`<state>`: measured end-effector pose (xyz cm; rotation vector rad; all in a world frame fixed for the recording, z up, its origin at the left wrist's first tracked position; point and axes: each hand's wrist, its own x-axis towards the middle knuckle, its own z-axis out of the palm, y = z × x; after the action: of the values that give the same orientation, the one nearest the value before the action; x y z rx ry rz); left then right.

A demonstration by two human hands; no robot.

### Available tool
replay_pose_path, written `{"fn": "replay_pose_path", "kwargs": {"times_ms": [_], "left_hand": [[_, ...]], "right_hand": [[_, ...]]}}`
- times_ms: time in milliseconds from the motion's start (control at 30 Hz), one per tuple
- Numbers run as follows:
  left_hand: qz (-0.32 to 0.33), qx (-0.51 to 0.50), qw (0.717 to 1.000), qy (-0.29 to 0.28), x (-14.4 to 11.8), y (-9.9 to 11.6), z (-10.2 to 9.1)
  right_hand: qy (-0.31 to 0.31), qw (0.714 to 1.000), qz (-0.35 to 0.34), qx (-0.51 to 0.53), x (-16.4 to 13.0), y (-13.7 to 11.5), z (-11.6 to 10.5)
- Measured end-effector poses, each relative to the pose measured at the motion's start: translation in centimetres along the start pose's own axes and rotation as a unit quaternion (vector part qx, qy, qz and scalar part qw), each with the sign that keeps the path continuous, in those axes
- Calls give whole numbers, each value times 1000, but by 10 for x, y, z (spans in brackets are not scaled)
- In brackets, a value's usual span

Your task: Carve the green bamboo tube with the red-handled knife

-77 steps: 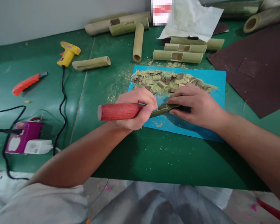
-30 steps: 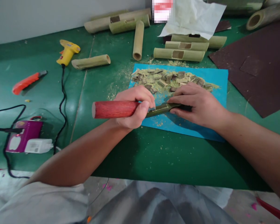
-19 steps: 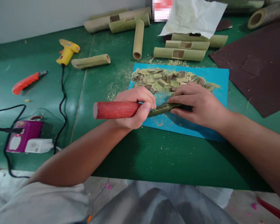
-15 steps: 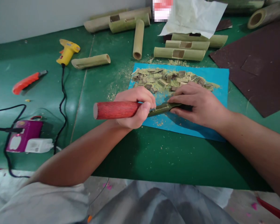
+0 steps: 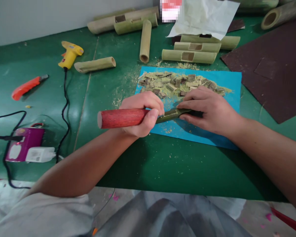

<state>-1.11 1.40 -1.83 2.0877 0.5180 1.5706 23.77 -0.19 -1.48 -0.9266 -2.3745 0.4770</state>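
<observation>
My left hand (image 5: 142, 113) is closed around the red wooden handle (image 5: 120, 118) of a carving tool, which lies level and points right. Its blade end meets a thin green bamboo piece (image 5: 171, 114) that my right hand (image 5: 208, 110) presses down on the blue mat (image 5: 230, 84); the fingers cover most of the piece. A heap of bamboo chips and shavings (image 5: 180, 84) lies on the mat just beyond both hands.
On the green table lie several cut bamboo tubes (image 5: 188, 56), a yellow glue gun (image 5: 70, 54) with a black cord, an orange utility knife (image 5: 27, 87), a purple device with a white plug (image 5: 24, 148), crumpled white paper (image 5: 204, 14) and dark brown sheets (image 5: 273, 69).
The red handle slid a little to the left compared with the earliest frame. My right hand has stayed on the bamboo piece, and nothing else on the table has moved.
</observation>
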Motion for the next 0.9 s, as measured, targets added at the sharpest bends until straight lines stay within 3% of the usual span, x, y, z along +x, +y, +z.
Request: {"fn": "replay_pose_path", "kwargs": {"times_ms": [200,500,900], "left_hand": [[-4,-16,999,-40,5,3,0],[3,18,1000,1,0,1,-1],[0,13,1000,-10,1,0,-2]], "right_hand": [[7,1000,-4,-1,1,-2,-1],[-1,1000,0,-8,0,-1,-1],[3,1000,0,-3,0,-1,1]]}}
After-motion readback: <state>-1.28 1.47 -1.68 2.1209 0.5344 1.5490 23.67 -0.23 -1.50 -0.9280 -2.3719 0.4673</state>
